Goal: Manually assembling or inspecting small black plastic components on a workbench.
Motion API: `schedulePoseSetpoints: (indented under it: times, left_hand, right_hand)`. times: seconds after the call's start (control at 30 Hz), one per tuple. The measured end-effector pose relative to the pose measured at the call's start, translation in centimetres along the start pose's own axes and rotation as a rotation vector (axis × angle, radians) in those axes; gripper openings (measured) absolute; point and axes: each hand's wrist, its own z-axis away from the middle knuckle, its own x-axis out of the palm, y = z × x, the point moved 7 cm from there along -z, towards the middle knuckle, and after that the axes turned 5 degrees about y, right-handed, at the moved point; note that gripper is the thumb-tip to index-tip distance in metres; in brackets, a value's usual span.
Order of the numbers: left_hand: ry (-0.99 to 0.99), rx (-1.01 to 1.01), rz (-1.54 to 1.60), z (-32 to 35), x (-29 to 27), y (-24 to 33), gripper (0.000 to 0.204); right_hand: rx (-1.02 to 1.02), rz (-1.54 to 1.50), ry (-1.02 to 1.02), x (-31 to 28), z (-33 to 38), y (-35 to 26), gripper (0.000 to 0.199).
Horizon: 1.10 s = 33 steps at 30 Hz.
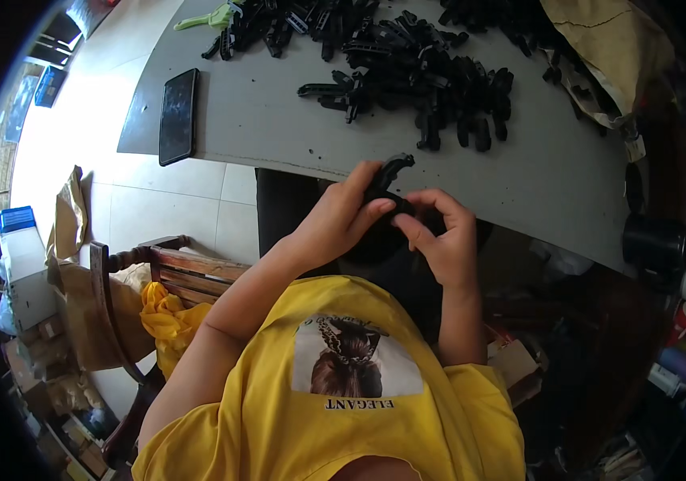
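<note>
My left hand (338, 212) is closed around a curved black plastic part (393, 168), just off the table's near edge. The part's upper end sticks out past the fingers, and its middle is hidden by them. At its lower end, the thumb and forefinger of my right hand (449, 240) pinch together against it; any smaller piece between those fingertips is too hidden to see. Beyond my hands, a heap of similar black plastic parts (407, 72) lies on the grey table (271, 120).
A black phone (179, 116) lies at the table's left edge. Something light green (207, 19) rests at the far left. A brown sack (611, 52) with black parts beside it stands at the far right. To my left is a wooden chair (191, 263) with a yellow cloth (168, 321).
</note>
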Motion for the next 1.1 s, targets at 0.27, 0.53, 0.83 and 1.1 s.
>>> schedulePoseSetpoints:
  times: [0.27,0.53,0.83,1.1]
  left_hand:
    - [-0.067,0.166,-0.073,0.7,1.7,1.4,0.039]
    - [-0.248,0.109,0.019,1.5,3.0,0.3,0.03]
    - [0.072,0.519,-0.565,-6.6,1.7,-0.4,0.033]
    - [0.001,0.544,-0.995,-9.0,3.4,-0.7,0.031]
  right_hand:
    - [-0.017,-0.072,0.167,-1.0,1.3,0.1,0.015]
    - [0.269,-0.313,0.077,-0.5,2.4,3.1,0.034]
    - [-0.133,0.448,0.464,-5.4,-2.4,3.1,0.017]
    - [-0.145,1.13,0.372,-6.0,-7.9,3.8,0.025]
